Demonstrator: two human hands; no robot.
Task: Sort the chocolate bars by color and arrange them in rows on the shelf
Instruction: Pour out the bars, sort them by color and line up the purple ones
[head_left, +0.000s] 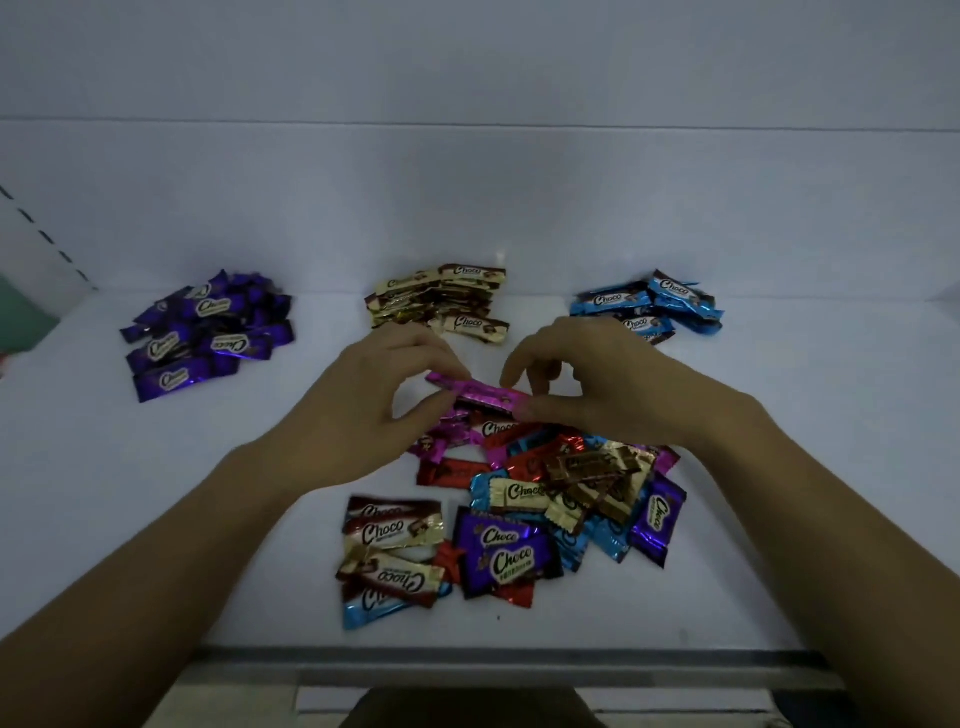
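Two hands meet over the middle of the shelf (156, 493), sharing one pink bar (480, 392). The left hand (384, 395) pinches the bar's left end between thumb and fingertips. The right hand (613, 384) pinches the right end the same way, its other fingers loosely curled. The bar sits at the far side of a mixed pile (519, 519) of red, pink, blue, gold and purple bars, which spreads from under the hands toward the front edge.

Along the back edge lie three sorted piles, well apart from one another: a purple pile (208, 332) toward the back left, a gold pile (441, 304) in the middle just beyond the left hand's fingers, and a blue pile (649, 306) just beyond the right hand. Bare shelf shows between these piles and widely on both sides of the mixed pile.
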